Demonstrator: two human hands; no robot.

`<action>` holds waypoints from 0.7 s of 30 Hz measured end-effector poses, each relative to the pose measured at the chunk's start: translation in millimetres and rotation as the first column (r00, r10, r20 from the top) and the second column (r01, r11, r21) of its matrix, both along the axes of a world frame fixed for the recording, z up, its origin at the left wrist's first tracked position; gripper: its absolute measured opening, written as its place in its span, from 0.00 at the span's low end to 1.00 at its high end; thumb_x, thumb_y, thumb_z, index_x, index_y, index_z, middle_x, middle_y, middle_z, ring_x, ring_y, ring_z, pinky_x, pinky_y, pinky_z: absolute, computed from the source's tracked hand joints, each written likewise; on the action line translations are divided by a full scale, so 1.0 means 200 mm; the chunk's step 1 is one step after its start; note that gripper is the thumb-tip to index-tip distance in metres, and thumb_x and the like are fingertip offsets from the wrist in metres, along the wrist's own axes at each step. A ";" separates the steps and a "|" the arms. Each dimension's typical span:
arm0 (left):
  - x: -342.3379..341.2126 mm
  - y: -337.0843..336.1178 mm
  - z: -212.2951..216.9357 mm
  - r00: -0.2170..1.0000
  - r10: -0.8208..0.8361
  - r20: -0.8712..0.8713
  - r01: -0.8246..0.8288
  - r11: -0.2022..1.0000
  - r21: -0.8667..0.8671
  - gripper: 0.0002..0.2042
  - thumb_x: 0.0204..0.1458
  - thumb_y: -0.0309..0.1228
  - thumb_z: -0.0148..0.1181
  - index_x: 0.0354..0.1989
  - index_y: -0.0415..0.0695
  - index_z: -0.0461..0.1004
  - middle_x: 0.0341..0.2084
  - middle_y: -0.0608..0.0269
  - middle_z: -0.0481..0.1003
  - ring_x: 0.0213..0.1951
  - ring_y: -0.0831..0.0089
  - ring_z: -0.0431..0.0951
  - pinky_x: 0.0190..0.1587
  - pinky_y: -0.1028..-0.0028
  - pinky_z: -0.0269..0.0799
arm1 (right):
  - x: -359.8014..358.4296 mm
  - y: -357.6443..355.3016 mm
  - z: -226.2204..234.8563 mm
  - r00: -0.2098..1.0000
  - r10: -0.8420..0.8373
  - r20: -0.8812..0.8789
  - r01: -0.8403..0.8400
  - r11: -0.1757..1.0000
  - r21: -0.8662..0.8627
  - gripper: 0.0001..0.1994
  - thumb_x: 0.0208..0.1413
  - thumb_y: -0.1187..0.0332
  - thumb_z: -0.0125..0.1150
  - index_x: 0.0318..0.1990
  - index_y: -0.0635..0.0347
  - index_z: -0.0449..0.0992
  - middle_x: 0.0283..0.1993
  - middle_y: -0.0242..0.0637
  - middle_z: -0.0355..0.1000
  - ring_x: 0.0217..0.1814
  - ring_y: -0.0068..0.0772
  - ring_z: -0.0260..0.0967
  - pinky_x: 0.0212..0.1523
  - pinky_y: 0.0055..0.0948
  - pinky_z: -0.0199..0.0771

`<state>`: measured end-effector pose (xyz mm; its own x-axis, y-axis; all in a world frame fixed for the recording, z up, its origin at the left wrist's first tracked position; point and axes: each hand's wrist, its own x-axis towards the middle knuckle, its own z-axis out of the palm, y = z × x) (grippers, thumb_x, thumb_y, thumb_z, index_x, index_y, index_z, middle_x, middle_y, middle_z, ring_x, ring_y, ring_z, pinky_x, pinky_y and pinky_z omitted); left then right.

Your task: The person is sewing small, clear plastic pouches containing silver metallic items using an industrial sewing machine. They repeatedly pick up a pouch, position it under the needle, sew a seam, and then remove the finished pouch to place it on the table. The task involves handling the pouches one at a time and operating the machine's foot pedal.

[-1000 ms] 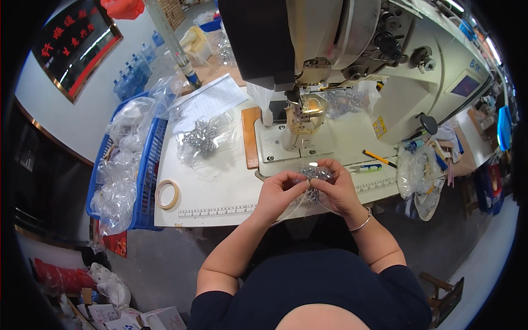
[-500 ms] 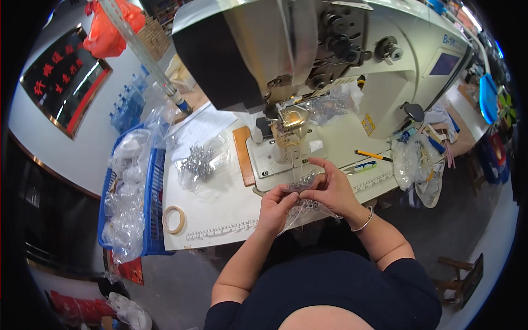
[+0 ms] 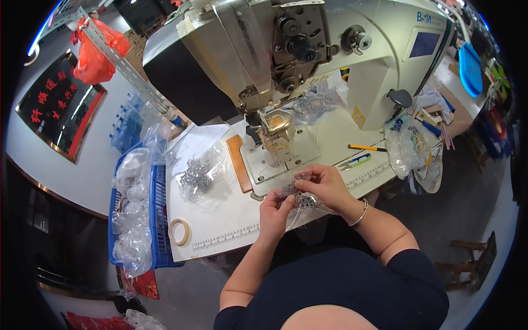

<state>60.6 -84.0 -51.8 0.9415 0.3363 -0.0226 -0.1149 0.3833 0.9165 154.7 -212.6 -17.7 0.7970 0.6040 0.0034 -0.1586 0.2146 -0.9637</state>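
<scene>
At the front edge of the white table, both hands hold a clear plastic bag (image 3: 306, 203) of small shiny metal pieces. My left hand (image 3: 275, 212) pinches its left side between thumb and fingers. Slightly higher, my right hand (image 3: 325, 190) has its thumb and fingertips closed on the upper part of the bag. Thin white strands hang below the fingers. Just beyond my hands is the sewing machine's needle area (image 3: 279, 129), above a metal plate (image 3: 264, 171). The exact kind of metal pieces is too small to tell.
On the table (image 3: 220, 220), another bag of metal pieces (image 3: 199, 175), a tape roll (image 3: 179, 231) and a brown strip (image 3: 238, 164) lie left. A blue basket (image 3: 160, 214) of plastic bags stands beside it. Right are a yellow pen (image 3: 366, 148), thread snips (image 3: 356, 161) and a cluttered plastic bag (image 3: 406, 151).
My right index finger, stretched out before, has bent down to the bag, and that hand now grips higher on it. My left hand keeps its hold. The whole view has shifted a little.
</scene>
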 end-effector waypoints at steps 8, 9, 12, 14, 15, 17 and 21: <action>0.01 0.06 0.03 0.992 -0.104 -0.069 0.102 0.994 -0.034 0.12 0.48 0.19 0.56 0.42 0.35 0.67 0.35 0.58 0.73 0.35 0.74 0.75 0.41 0.73 0.75 | 0.09 0.02 0.00 0.983 0.184 -0.005 -0.183 0.977 -0.109 0.06 0.47 0.75 0.63 0.33 0.67 0.74 0.29 0.35 0.73 0.28 0.19 0.69 0.32 0.19 0.71; 0.01 0.06 0.04 0.989 -0.124 -0.082 0.119 0.991 -0.056 0.13 0.48 0.19 0.56 0.42 0.35 0.67 0.36 0.58 0.73 0.35 0.74 0.75 0.41 0.73 0.75 | 0.11 0.03 -0.01 0.976 0.214 0.041 -0.205 0.966 -0.159 0.07 0.48 0.74 0.63 0.34 0.67 0.74 0.29 0.35 0.73 0.28 0.19 0.69 0.32 0.19 0.71; 0.00 0.08 0.00 0.990 -0.118 -0.082 0.113 0.992 -0.065 0.14 0.48 0.19 0.55 0.45 0.35 0.67 0.36 0.58 0.73 0.36 0.72 0.75 0.42 0.70 0.75 | 0.14 0.04 -0.02 0.946 0.308 0.102 -0.273 0.925 -0.263 0.10 0.49 0.72 0.63 0.38 0.68 0.74 0.31 0.35 0.74 0.29 0.20 0.70 0.33 0.20 0.71; 0.00 0.07 -0.05 0.999 -0.022 -0.037 0.018 0.994 -0.105 0.13 0.49 0.19 0.54 0.45 0.35 0.67 0.37 0.59 0.73 0.37 0.71 0.75 0.42 0.68 0.75 | 0.15 0.05 0.08 0.924 0.378 0.058 -0.352 0.901 -0.254 0.12 0.51 0.69 0.62 0.41 0.68 0.74 0.31 0.35 0.74 0.29 0.20 0.70 0.34 0.20 0.72; -0.01 0.06 -0.06 0.999 0.032 -0.015 -0.033 0.992 -0.118 0.13 0.50 0.19 0.54 0.45 0.35 0.67 0.37 0.59 0.73 0.38 0.71 0.75 0.43 0.67 0.75 | 0.17 0.04 0.12 0.905 0.424 0.033 -0.403 0.880 -0.251 0.15 0.53 0.66 0.60 0.44 0.69 0.74 0.31 0.35 0.74 0.31 0.21 0.71 0.35 0.20 0.72; 0.00 0.05 -0.03 0.989 0.147 -0.024 -0.148 0.948 -0.284 0.08 0.50 0.20 0.54 0.40 0.35 0.69 0.35 0.59 0.72 0.37 0.70 0.75 0.42 0.68 0.75 | 0.22 0.02 0.09 0.888 0.443 0.123 -0.384 0.861 -0.333 0.15 0.52 0.65 0.60 0.42 0.69 0.74 0.32 0.33 0.74 0.32 0.20 0.70 0.34 0.21 0.71; 0.00 0.04 -0.01 0.957 0.286 -0.038 -0.282 0.899 -0.336 0.07 0.51 0.19 0.53 0.39 0.38 0.68 0.35 0.62 0.71 0.37 0.70 0.74 0.41 0.67 0.75 | 0.24 -0.04 0.11 0.721 0.602 0.343 -0.348 0.743 -0.571 0.15 0.46 0.65 0.66 0.39 0.66 0.76 0.30 0.33 0.75 0.30 0.20 0.69 0.33 0.21 0.69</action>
<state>60.0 -76.6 -53.1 0.8081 0.5640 -0.1700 -0.2750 0.6165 0.7378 203.3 -221.6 3.5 0.3624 0.9294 -0.0690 0.3877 -0.2177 -0.8957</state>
